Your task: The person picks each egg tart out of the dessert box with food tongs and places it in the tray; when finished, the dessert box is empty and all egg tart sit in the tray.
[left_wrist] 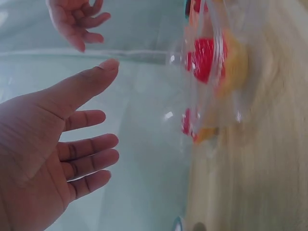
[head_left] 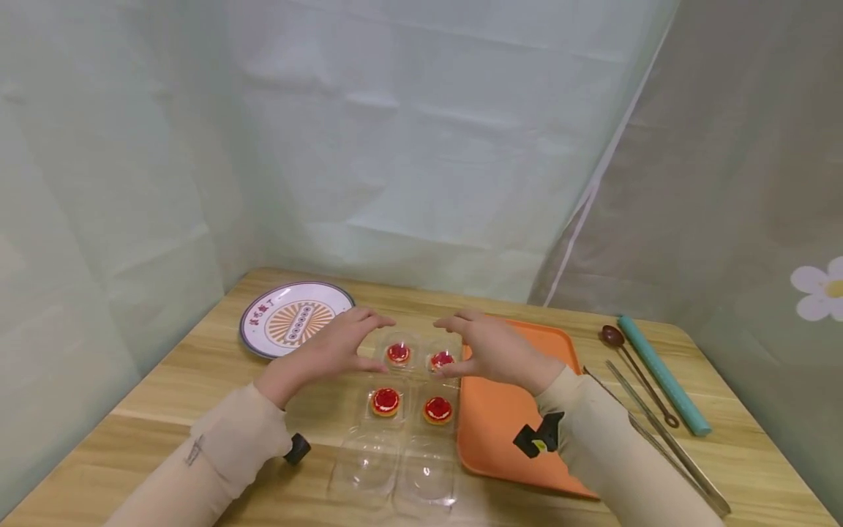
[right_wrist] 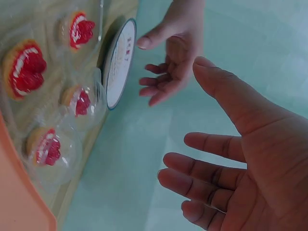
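Several small tarts with red fruit topping sit in clear plastic packaging mid-table. The two rear tarts, one on the left (head_left: 398, 353) and one on the right (head_left: 442, 359), lie beneath clear domes. Nearer are another left tart (head_left: 385, 402) and right tart (head_left: 437, 410), with vacant clear domed sections (head_left: 365, 461) in front of them. My left hand (head_left: 332, 344) hovers at the left of the rear domes, fingers spread and holding nothing. Opposite it, my right hand (head_left: 497, 350) hovers over the tray's edge, also holding nothing. Both palms face inward in the wrist views.
An orange tray (head_left: 507, 446) lies right of the packaging. A patterned plate (head_left: 266, 329) stands at the back left. On the right are a brown long-handled spoon (head_left: 613, 337), a teal rod (head_left: 665, 377) and long metal utensils (head_left: 678, 450). Cloth curtains surround the table.
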{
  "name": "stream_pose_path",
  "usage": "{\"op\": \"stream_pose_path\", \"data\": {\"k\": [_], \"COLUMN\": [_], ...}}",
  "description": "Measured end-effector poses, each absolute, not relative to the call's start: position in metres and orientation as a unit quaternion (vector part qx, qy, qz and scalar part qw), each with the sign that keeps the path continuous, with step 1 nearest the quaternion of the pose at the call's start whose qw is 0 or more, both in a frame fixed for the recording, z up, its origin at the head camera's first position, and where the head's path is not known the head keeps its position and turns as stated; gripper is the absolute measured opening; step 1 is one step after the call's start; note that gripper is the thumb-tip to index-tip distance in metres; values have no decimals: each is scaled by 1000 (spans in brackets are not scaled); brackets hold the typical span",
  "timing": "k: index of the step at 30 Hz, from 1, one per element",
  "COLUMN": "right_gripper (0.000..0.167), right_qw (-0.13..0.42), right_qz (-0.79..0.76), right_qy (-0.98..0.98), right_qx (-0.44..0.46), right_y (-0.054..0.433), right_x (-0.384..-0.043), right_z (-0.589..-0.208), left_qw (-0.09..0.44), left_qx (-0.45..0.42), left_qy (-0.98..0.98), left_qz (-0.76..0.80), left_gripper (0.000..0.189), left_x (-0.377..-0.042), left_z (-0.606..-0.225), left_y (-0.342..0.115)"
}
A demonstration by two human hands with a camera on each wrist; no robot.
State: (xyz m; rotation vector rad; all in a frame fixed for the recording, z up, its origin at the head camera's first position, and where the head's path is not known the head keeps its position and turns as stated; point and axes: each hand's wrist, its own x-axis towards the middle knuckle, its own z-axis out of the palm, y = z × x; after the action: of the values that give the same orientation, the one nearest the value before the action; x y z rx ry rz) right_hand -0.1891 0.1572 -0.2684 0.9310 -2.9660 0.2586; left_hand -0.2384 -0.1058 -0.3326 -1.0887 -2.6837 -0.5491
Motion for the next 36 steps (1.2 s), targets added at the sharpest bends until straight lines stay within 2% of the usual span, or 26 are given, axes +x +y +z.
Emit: {"op": "stream_pose_path", "data": {"k": [11, 20, 36], "right_gripper": [67, 62, 65], "right_qw": [0, -11, -46], "right_qz": [56, 56, 34], "right_qy": [-944, -944, -948], "right_qx": [324, 325, 314], "right_y": [138, 123, 102], "right_x": [-222, -243, -268], "right_z": [-272, -287, -319], "left_qw": [2, -46, -72], "left_qx": [-324, -317, -306], "left_qy": [-913, -908, -893], "left_qz": [-248, -271, -322], "left_gripper": [77, 84, 83], "left_x": [-270, -287, -285], "left_z": [-358, -371, -393], "left_y": [-114, -115, -109]}}
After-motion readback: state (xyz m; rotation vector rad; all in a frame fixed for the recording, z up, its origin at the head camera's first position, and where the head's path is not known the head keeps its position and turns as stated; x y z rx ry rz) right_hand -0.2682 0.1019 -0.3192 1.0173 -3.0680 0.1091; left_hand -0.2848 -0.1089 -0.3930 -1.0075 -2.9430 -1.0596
